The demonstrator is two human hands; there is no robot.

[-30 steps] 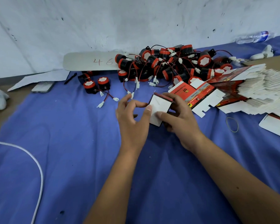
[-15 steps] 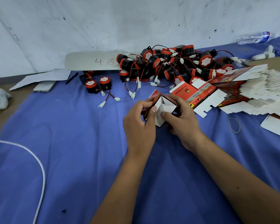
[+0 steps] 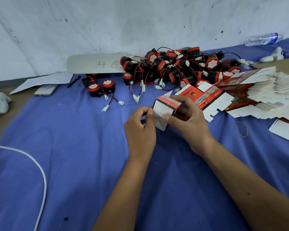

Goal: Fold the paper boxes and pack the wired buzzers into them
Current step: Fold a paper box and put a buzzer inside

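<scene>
Cardboard is being squared up above the blue cloth (image 3: 73,164): one small paper box (image 3: 163,114) is held between both hands, just in front of the heap of wired buzzers (image 3: 177,67) and beside the fanned stack of flat boxes (image 3: 265,94). The left hand (image 3: 140,129) is pinched on the box's left edge, thumb and fingers closed on the card; the right hand (image 3: 188,119) is curled round the right side, its thumb pressed against the pale front panel.

Trouble could come from the thin card. If the thumb is pressed too hard, the panel could be creased or the half-formed shape collapsed flat again. A flap tucked at a slant could be torn at its slot. No buzzer has been packed yet, and the wires in the heap look tangled, so several could be dragged out together when one is pulled.

Compared with a second ago, the box is no longer a flat white sheet held face up; it has been opened out into a squared tube, with a red edge now showing along the top. Both hands have been shifted slightly to the right and towards the stack.
</scene>
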